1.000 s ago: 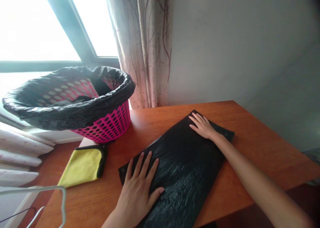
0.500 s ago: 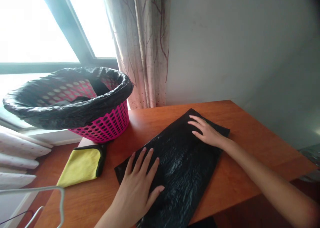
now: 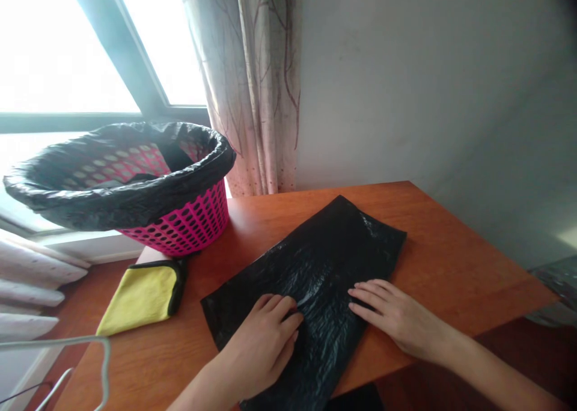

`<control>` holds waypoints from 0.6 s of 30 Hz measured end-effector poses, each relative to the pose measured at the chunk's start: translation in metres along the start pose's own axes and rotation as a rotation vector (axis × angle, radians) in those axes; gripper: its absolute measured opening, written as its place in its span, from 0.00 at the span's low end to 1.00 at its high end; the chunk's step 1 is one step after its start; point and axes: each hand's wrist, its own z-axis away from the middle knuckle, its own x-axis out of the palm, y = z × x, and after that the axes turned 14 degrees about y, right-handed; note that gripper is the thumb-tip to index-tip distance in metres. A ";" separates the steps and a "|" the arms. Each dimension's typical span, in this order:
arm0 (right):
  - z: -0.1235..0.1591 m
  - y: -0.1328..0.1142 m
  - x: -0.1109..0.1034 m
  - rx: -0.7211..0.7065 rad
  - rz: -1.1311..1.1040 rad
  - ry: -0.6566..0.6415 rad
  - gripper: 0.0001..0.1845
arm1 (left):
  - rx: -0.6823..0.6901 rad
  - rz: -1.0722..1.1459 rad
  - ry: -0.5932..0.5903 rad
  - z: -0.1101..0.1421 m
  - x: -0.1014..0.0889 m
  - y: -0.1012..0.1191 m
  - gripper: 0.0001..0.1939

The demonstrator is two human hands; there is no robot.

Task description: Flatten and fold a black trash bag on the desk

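A black plastic garbage bag lies flattened at a slant on the wooden table, its surface shiny and wrinkled. My left hand rests on the near left part of the bag, with fingers curled in toward the thumb on the plastic. At the bag's right edge is my right hand, its fingers stretched out and the tips on the plastic. The bag's near end hangs at the table's front edge, partly behind my left hand.
A pink basket lined with black plastic stands at the table's back left. In front of it lies a folded yellow cloth with dark edging. A white wire frame is at lower left. Behind are a curtain and a grey wall.
My right hand has drawn back from the bag's far end to its right edge. My left hand has slid slightly right and down, and its spread fingers have curled.
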 end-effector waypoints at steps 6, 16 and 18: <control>-0.020 0.008 0.003 0.044 -0.085 0.147 0.16 | -0.023 0.069 0.034 0.031 -0.017 -0.011 0.35; -0.090 0.038 -0.037 0.370 -0.328 0.027 0.21 | -0.307 0.011 0.313 0.123 -0.006 -0.031 0.35; -0.108 0.041 -0.041 0.370 -0.345 0.037 0.21 | -0.422 0.072 0.381 0.121 0.001 -0.031 0.26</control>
